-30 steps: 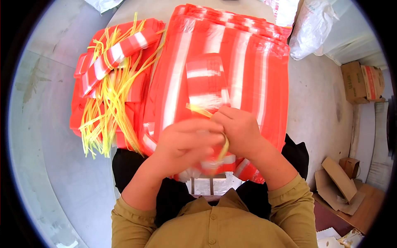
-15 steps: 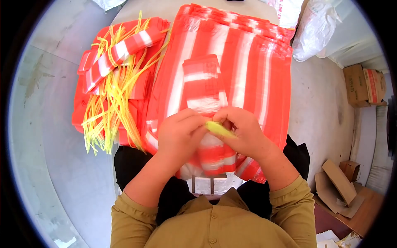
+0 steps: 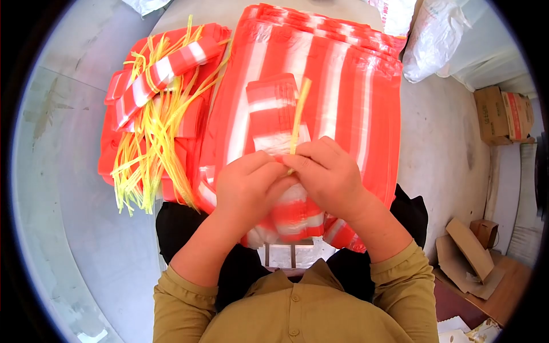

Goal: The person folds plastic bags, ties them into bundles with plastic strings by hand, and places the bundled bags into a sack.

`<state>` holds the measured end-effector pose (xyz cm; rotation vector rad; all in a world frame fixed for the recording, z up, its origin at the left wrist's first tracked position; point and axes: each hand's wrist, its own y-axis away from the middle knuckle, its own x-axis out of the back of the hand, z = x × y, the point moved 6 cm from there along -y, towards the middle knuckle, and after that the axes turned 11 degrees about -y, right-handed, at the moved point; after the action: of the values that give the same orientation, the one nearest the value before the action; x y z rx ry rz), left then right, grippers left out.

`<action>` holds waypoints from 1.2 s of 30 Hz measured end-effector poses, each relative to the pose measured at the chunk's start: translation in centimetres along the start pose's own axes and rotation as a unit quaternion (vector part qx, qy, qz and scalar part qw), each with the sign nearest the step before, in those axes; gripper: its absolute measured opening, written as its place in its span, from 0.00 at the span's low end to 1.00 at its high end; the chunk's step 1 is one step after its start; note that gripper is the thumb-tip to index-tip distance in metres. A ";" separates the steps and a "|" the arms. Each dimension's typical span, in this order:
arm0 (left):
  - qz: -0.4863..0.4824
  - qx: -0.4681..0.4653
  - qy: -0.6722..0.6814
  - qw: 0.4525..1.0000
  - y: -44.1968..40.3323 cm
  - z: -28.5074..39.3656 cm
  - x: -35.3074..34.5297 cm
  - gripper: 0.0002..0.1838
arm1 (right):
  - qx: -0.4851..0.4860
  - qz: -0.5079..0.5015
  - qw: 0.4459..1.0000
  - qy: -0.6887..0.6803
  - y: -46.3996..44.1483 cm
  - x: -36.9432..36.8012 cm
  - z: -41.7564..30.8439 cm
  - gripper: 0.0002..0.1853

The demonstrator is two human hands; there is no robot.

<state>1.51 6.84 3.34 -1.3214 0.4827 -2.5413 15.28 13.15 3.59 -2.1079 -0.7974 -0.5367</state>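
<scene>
A folded bundle of red-and-white striped plastic bags (image 3: 273,108) lies on a large stack of the same bags (image 3: 349,108). Around the bundle's middle my two hands meet. My left hand (image 3: 247,186) is closed, its fingertips pinching at the bundle's waist; what exactly they grip is hidden. My right hand (image 3: 329,177) is closed on a yellow plastic tie strip (image 3: 299,114), whose free end points up and away over the bundle. The part of the strip between the fingertips is mostly covered.
To the left, a pile of loose yellow strips (image 3: 163,148) drapes over folded striped bundles (image 3: 137,94). White sacks (image 3: 437,40) stand at the back right. Cardboard boxes (image 3: 496,117) are at the right, with an opened carton (image 3: 466,257) lower down.
The yellow strip has swung from lying across my right fingers to pointing upward beyond them. My right hand has turned over it, fingers closer to my left hand.
</scene>
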 end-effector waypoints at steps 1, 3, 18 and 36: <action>0.006 -0.010 0.001 1.000 0.0 0.1 0.0 0.07 | -0.012 0.006 1.000 -0.018 0.1 0.1 0.4 0.14; 0.017 -0.030 0.002 0.999 0.1 0.2 0.0 0.08 | -0.037 0.012 0.998 -0.057 0.2 0.2 1.0 0.15; -0.013 0.053 0.065 0.996 0.1 -1.1 -0.5 0.07 | -0.264 -0.101 0.896 -0.343 0.8 0.1 2.0 0.14; -0.111 0.241 0.028 0.964 1.8 -2.9 0.8 0.14 | -0.330 -0.069 0.919 -0.205 2.3 2.9 2.7 0.30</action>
<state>-1.25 5.41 1.69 -1.1714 -0.2830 -2.6361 19.25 15.27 2.54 -2.8645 -1.1180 -0.4843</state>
